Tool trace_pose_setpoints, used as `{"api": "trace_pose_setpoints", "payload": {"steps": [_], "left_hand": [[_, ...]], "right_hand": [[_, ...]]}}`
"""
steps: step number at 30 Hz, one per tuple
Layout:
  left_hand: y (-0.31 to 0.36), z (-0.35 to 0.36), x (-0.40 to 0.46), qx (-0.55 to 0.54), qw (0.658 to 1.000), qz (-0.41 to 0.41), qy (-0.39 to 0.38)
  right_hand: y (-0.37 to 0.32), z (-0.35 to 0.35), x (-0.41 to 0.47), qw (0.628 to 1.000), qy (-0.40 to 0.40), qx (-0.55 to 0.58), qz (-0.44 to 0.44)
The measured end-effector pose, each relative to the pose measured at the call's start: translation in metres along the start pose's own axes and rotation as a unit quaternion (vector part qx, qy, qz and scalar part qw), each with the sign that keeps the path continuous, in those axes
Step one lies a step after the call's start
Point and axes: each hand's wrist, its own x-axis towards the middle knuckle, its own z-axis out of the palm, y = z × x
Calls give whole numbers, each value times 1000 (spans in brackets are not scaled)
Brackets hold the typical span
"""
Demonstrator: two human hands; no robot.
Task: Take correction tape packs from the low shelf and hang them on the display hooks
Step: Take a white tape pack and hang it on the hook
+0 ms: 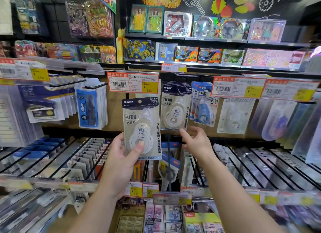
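Observation:
My left hand (121, 156) holds one correction tape pack (141, 121) upright in front of the pegboard, thumb pressed on its clear blister. The pack is grey-white with a dark top band and a round hang hole. Right of it, a row of matching packs (174, 109) hangs on a display hook (179, 92). My right hand (194, 140) sits just below those hanging packs, fingers spread and empty, fingertips close to the bottom edge of the front pack. The low shelf (156, 218) lies at the bottom of the view, between my forearms.
A price tag (132, 82) juts out just above the held pack. Blue tape packs (204, 107) hang to the right, ruler packs (91, 104) to the left. Long black hooks (97, 161) with stock stick forward below my hands. Toy boxes (177, 24) fill the upper shelves.

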Motion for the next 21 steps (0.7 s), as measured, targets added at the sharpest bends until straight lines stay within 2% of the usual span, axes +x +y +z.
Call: {"api": "trace_pose_setpoints", "payload": {"steps": [3, 11, 15, 21], "left_hand": [[0, 4, -2, -5, 1000, 3, -9], [3, 23, -10, 16, 998, 34, -41], [5, 33, -17, 22, 997, 43, -54], [12, 43, -21, 34, 992, 60, -108]], "right_hand": [[-9, -5, -28, 998, 21, -43, -31], [-25, 2, -104, 990, -67, -33, -117], [-25, -1, -115, 986, -21, -28, -161], [-21, -15, -115, 986, 3, 5, -166]]}}
